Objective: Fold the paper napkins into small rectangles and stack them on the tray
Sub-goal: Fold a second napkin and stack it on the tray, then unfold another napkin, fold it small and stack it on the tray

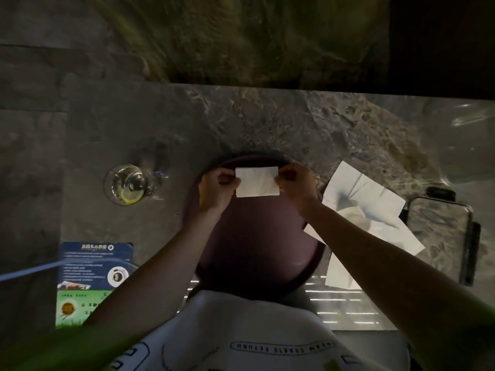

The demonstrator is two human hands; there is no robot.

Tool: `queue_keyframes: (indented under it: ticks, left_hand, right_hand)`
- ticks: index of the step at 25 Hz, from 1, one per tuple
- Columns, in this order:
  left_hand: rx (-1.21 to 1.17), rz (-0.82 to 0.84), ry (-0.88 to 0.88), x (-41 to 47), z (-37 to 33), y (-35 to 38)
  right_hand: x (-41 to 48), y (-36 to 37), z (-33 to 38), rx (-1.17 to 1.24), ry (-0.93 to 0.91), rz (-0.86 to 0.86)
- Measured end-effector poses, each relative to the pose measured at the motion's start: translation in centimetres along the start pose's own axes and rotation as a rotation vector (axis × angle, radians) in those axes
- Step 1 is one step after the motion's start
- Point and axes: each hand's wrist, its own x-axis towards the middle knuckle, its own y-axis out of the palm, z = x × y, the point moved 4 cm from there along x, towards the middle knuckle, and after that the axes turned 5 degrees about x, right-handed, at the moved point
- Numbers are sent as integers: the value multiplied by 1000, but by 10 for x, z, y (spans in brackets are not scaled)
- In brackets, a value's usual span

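Note:
A white paper napkin [257,182], folded into a small rectangle, is held over the far part of a round dark purple tray [254,247]. My left hand [218,188] pinches its left edge and my right hand [296,187] pinches its right edge. Whether the napkin touches the tray cannot be told. Several unfolded white napkins [367,210] lie spread on the stone table to the right of the tray, partly under my right forearm.
A clear glass [131,184] with a lemon slice stands left of the tray. A blue and green leaflet [88,279] lies at the near left. A dark metal-framed holder [444,231] sits at the right. The dim stone table [267,124] ends at a dark far edge.

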Motion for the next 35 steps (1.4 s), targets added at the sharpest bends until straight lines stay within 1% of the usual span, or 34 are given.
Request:
queue_keyframes:
  ticks: [6,10,15,18,23,27,31,35]
  left_hand:
    - [136,-59,52,4,-4,4]
    - [194,-100,82,5,-8,2]
    - [165,-127,67,0,-10,0]
    - [165,-159,101,-9,-15,-5]
    - [133,-107,269,-40,-32,-4]
    - [145,-81,412,-67,-46,12]
    - [135,8,499,-100,-66,41]
    - [202,84,538,-130,-76,75]
  right_hand:
    - [3,3,-8,-83,-50,-66]
    - [4,5,-6,-115,-72,-65]
    - [1,2,-8,-136,-73,-56]
    - [-9,-9,-2,-116,-97,-75]
    - [-37,-54,6,-64,-165,-142]
    - [-67,-107,4,49,-214,-213]
    - [-95,-173,-18,76,-243,-326]
    - [-114,-220,-54,54,-209,-367]
